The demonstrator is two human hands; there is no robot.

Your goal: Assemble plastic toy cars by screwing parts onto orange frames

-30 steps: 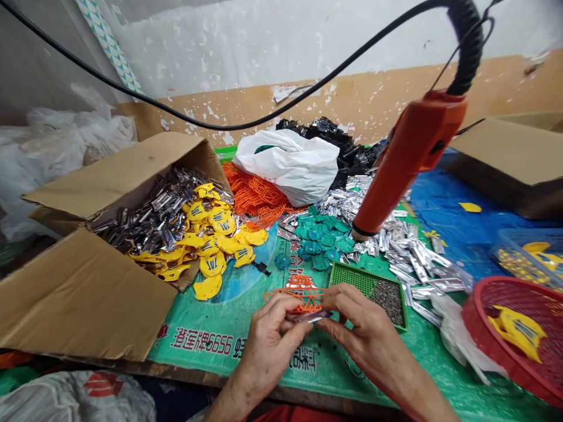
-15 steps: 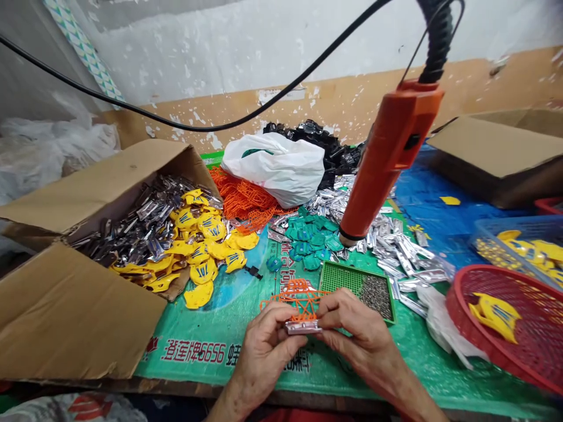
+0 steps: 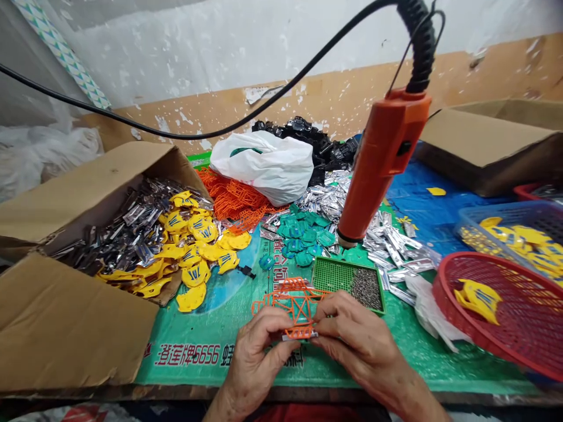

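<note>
Left grip [image 3: 264, 347] and right grip [image 3: 358, 343] are pinching the orange frame [image 3: 302, 309], probably light, flexible, best held by its edge.

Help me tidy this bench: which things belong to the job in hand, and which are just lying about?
Belonging: orange frame, pale strip (both in the hands); probably orange pile, silvery pieces, orange-red tool, green tray.

Apparently lying about: yellow parts, teal pieces, white bag, black parts.

Fairly bright, even light puts glare on the green sheet [image 3: 440, 368] at four o'clock, leaves the carton [image 3: 492, 139] at three o'clock dark-sided, and edges look stretched.
</note>
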